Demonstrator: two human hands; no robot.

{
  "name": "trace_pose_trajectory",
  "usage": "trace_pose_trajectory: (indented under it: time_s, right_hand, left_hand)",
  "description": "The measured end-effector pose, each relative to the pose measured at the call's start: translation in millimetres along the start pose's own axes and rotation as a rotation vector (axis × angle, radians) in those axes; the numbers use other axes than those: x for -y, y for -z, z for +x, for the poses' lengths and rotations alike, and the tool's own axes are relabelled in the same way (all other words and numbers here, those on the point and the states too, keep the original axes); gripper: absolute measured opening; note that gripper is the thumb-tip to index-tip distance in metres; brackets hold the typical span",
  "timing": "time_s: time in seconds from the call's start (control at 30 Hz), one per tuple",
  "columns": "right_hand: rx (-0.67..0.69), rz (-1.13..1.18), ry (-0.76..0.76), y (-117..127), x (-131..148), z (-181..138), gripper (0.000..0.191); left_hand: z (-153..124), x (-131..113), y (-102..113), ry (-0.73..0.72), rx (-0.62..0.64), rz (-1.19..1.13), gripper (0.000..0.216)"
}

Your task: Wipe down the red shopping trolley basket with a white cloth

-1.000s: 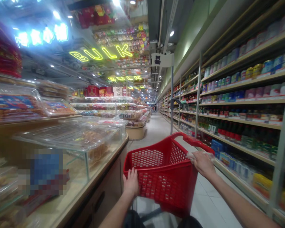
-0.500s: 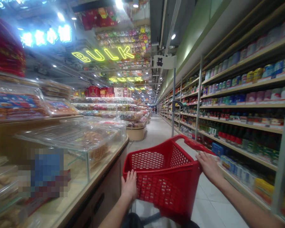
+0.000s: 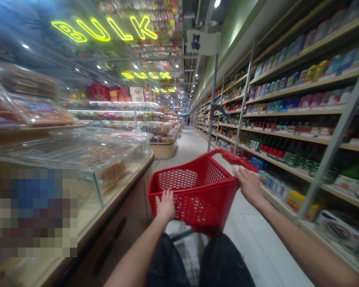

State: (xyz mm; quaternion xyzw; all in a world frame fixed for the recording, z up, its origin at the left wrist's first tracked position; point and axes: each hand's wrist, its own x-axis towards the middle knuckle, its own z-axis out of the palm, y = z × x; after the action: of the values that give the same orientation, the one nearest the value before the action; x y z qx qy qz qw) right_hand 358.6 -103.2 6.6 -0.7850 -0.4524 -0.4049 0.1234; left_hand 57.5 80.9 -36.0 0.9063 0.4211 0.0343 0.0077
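Note:
A red plastic shopping cart (image 3: 191, 207) with a perforated basket stands just in front of me, turned at an angle. My left hand (image 3: 166, 206) rests over the near top rim at its left corner, fingers hooked across the edge and thumb apart. At the right end, my right hand (image 3: 249, 185) is wrapped around the cart's red handle (image 3: 237, 160). Something white shows by the right fingers, too blurred to name. A pole with a white bear flag (image 3: 204, 42) rises behind the handle.
Along the left runs a glass-fronted bulk counter (image 3: 97, 187) with packaged foods. Shelves (image 3: 293, 135) of cans, bottles and boxes line the right. The tiled aisle floor (image 3: 185, 139) stretches ahead, with distant people (image 3: 188, 120). My dark-trousered legs (image 3: 224, 259) are below.
The view has tipped downward and shifted right, so the cart and both hands sit higher and further left. My legs show more. Both hands keep their places on the cart.

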Motion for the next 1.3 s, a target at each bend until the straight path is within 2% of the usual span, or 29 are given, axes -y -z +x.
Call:
trace_pose_trajectory:
  time_s: [0.07, 0.17, 0.23, 0.43, 0.5, 0.63, 0.7, 0.77, 0.87, 0.93, 1.0, 1.07, 1.17, 1.23, 1.3]
  right_hand:
    - [0.02, 0.05, -0.002, -2.5, 23.8, -6.9, 0.043]
    - [0.1, 0.176, 0.159, -11.0, 72.1, -16.3, 0.046]
    - [0.123, 0.222, 0.197, -13.7, 86.9, -18.3, 0.046]
    - [0.025, 0.189, -0.04, -9.6, 54.5, -13.3, 0.043]
    - [0.028, 0.209, -0.026, -13.7, 67.3, -16.5, 0.044]
    - [0.097, 0.322, 0.168, -26.6, 129.4, -27.7, 0.048]
    - [0.133, 0.344, 0.22, -28.5, 144.7, -28.7, 0.05]
    - [0.148, 0.324, 0.198, -25.5, 137.8, -25.5, 0.05]
    - [0.144, 0.263, 0.074, -16.8, 111.3, -18.0, 0.046]
    - [0.166, 0.244, 0.019, -12.6, 108.9, -15.8, 0.045]
    - [0.22, 0.263, 0.035, -12.0, 128.5, -17.9, 0.045]
    - [0.265, 0.314, 0.1, -15.0, 161.7, -22.8, 0.046]
    - [0.268, 0.39, 0.199, -22.5, 199.1, -28.1, 0.047]
    - [0.235, 0.405, 0.226, -26.6, 197.2, -28.0, 0.049]
    - [0.192, 0.379, 0.204, -28.3, 175.8, -25.8, 0.049]
  left_hand:
    - [-0.3, -0.1, 0.1, 0.007, 0.001, 0.012, 0.078]
    - [-0.3, 2.5, -0.6, -0.016, 0.0, 0.024, 0.078]
    - [-0.4, 5.1, -1.5, -0.034, 0.002, 0.016, 0.078]
    - [-2.6, 1.8, -4.4, -0.012, 0.005, -0.022, 0.079]
    - [-3.7, -1.0, -5.7, -0.012, -0.01, -0.043, 0.079]
    - [-5.2, -0.9, -7.1, -0.041, -0.004, -0.053, 0.081]
    - [-5.6, 0.9, -7.0, -0.051, 0.014, -0.051, 0.08]
    - [-6.2, 2.1, -7.1, -0.062, 0.013, -0.051, 0.079]
    - [-7.5, 1.0, -9.1, -0.056, -0.013, -0.075, 0.078]
    - [-8.1, -0.5, -11.5, -0.042, -0.027, -0.097, 0.076]
    - [-8.4, -1.4, -13.2, -0.043, -0.029, -0.105, 0.076]
    - [-8.1, -0.7, -13.1, -0.053, -0.026, -0.105, 0.077]
    - [-6.8, 3.6, -9.9, -0.068, -0.014, -0.115, 0.076]
    - [-5.9, 7.4, -7.5, -0.066, -0.01, -0.129, 0.074]
    - [-5.7, 10.3, -6.7, -0.046, -0.017, -0.147, 0.073]
